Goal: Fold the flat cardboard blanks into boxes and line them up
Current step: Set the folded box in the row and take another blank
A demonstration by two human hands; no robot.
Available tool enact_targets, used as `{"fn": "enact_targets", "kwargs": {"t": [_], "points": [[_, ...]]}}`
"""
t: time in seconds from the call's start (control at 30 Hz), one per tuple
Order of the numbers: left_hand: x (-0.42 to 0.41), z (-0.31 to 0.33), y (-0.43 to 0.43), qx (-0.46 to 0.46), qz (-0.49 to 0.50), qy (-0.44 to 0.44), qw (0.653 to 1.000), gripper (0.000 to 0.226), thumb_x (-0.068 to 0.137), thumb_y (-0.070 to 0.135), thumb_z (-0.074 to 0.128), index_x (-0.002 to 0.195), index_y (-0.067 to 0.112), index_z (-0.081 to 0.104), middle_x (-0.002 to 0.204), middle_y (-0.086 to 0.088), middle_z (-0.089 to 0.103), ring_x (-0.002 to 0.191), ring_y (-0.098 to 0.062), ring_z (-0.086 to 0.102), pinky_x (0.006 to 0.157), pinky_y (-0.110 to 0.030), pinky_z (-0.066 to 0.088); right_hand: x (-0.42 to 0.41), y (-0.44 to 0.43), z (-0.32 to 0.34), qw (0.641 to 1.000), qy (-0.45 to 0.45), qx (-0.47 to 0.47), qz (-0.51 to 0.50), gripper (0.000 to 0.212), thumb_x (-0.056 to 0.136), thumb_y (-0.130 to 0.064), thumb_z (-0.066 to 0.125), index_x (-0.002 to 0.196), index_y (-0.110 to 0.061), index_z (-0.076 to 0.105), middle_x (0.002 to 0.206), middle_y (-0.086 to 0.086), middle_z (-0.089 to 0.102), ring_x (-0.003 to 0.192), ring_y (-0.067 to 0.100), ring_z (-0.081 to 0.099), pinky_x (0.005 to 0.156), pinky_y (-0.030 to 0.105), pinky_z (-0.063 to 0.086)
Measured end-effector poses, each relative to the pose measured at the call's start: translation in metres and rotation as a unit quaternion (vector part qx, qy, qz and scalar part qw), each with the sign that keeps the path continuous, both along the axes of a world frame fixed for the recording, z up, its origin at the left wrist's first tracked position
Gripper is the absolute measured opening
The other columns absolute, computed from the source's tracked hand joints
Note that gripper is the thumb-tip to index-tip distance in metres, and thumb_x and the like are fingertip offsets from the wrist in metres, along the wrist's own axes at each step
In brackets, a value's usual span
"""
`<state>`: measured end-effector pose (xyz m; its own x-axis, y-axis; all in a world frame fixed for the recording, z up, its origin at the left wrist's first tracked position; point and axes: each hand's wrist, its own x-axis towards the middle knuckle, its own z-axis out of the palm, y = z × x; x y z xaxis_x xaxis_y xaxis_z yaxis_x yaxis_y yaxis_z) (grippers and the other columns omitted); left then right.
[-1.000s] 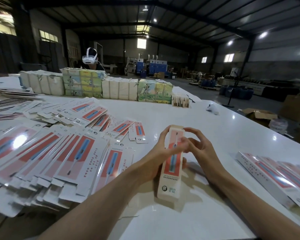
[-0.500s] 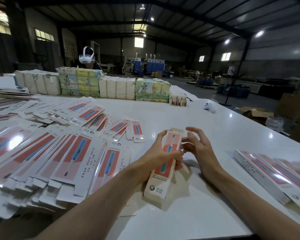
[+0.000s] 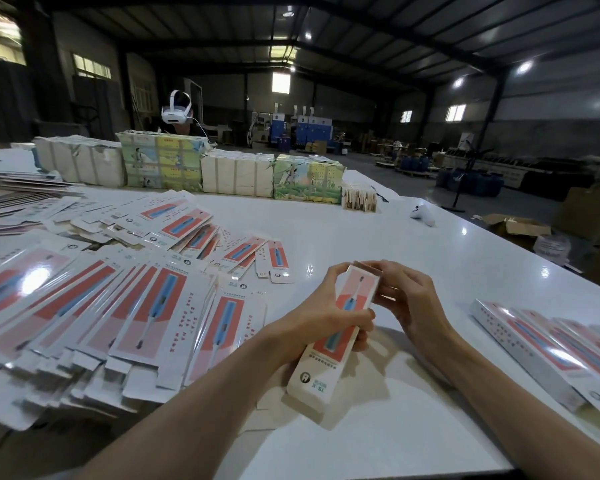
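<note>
A long narrow box (image 3: 329, 355), pink and red with a blue toothbrush picture, is held slanted above the white table (image 3: 378, 244). My left hand (image 3: 321, 322) wraps around its middle. My right hand (image 3: 407, 299) has its fingertips on the flap at the box's far end. A wide spread of flat printed blanks (image 3: 118, 306) covers the table to the left. Several folded boxes (image 3: 551, 351) lie side by side in a row at the right edge.
Wrapped bundles of stock (image 3: 194, 168) stand in a line across the far side of the table. A person wearing a white headset (image 3: 176, 110) is behind them. A white controller (image 3: 422, 215) lies far right. Cardboard cartons (image 3: 515, 228) sit on the floor beyond the table's right edge.
The box has tilted from nearly upright to slanted, its near end swinging left and down. My right hand's fingers opened away and have closed again on the far end flap.
</note>
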<state>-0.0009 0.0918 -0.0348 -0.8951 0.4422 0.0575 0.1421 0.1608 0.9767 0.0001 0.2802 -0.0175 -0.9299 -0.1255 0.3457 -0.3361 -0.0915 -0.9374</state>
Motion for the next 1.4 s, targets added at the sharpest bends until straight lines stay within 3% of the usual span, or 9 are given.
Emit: {"fn": "enact_targets", "kwargs": {"t": [0.23,0.33,0.57,0.73,0.97,1.2,1.33,1.4], "points": [[0.005,0.001,0.003,-0.054,0.013,0.059,0.997,0.097,0.081,0.034,0.085,0.136,0.07,0.014,0.12,-0.002,0.06,0.082,-0.018,0.079,0.066,-0.023,0.061,-0.004,0.004,0.001,0.996,-0.063,-0.06,-0.025,0.018,0.102,-0.01,0.062,0.103,-0.006,0.08,0.104,0.018,0.077,0.096,0.033,0.077,0.079,0.036,0.065],[0.005,0.001,0.002,-0.057,0.017,0.071,0.996,0.102,0.082,0.033,0.086,0.137,0.074,0.011,0.12,0.007,0.055,0.085,-0.009,0.078,0.062,-0.019,0.059,-0.005,0.007,0.002,0.995,-0.076,-0.056,-0.015,0.019,0.103,-0.007,0.06,0.108,-0.001,0.077,0.106,0.019,0.077,0.096,0.032,0.076,0.082,0.038,0.066],[0.008,0.004,0.003,-0.061,0.013,0.073,0.995,0.101,0.081,0.037,0.086,0.142,0.076,0.015,0.123,0.011,0.055,0.089,-0.017,0.078,0.065,-0.022,0.061,-0.004,0.01,0.003,0.998,-0.053,-0.021,-0.011,0.025,0.105,-0.007,0.054,0.112,-0.001,0.078,0.11,0.021,0.076,0.104,0.036,0.075,0.087,0.04,0.065],[0.007,0.004,0.0,-0.027,0.019,0.048,0.998,0.09,0.084,0.031,0.085,0.139,0.069,0.024,0.117,-0.001,0.063,0.081,-0.015,0.079,0.064,-0.023,0.06,-0.005,0.007,0.001,0.999,-0.04,-0.02,0.028,0.035,0.105,-0.016,0.047,0.122,-0.008,0.077,0.121,0.017,0.076,0.113,0.034,0.073,0.086,0.034,0.063],[0.005,0.009,-0.005,0.018,0.064,0.016,0.998,0.086,0.087,0.026,0.083,0.139,0.064,0.026,0.124,-0.009,0.064,0.091,-0.029,0.076,0.07,-0.028,0.062,-0.006,-0.002,-0.005,0.998,-0.037,-0.019,0.047,0.047,0.092,-0.027,0.077,0.136,-0.019,0.063,0.124,0.013,0.075,0.115,0.036,0.073,0.099,0.042,0.06],[0.004,0.008,-0.006,0.017,0.067,0.006,0.998,0.084,0.088,0.026,0.082,0.14,0.061,0.025,0.122,-0.014,0.067,0.095,-0.032,0.076,0.082,-0.041,0.066,0.0,-0.002,-0.006,0.998,0.031,0.047,0.029,0.037,0.094,-0.04,0.079,0.128,-0.03,0.072,0.123,0.008,0.077,0.115,0.032,0.074,0.097,0.038,0.061],[0.004,0.008,-0.006,0.007,0.061,0.007,0.998,0.083,0.09,0.027,0.082,0.143,0.056,0.025,0.12,-0.011,0.068,0.084,-0.027,0.078,0.075,-0.035,0.065,0.001,0.0,-0.007,0.997,0.038,0.068,0.027,0.036,0.093,-0.042,0.08,0.125,-0.028,0.073,0.122,0.006,0.077,0.114,0.03,0.074,0.097,0.037,0.061],[0.004,0.007,-0.005,0.005,0.071,0.016,0.997,0.083,0.09,0.027,0.082,0.143,0.056,0.026,0.122,-0.009,0.067,0.087,-0.027,0.077,0.075,-0.034,0.065,0.002,-0.001,-0.008,0.996,0.041,0.08,0.02,0.036,0.095,-0.041,0.077,0.127,-0.027,0.072,0.122,0.003,0.077,0.114,0.029,0.074,0.095,0.036,0.062]]}}
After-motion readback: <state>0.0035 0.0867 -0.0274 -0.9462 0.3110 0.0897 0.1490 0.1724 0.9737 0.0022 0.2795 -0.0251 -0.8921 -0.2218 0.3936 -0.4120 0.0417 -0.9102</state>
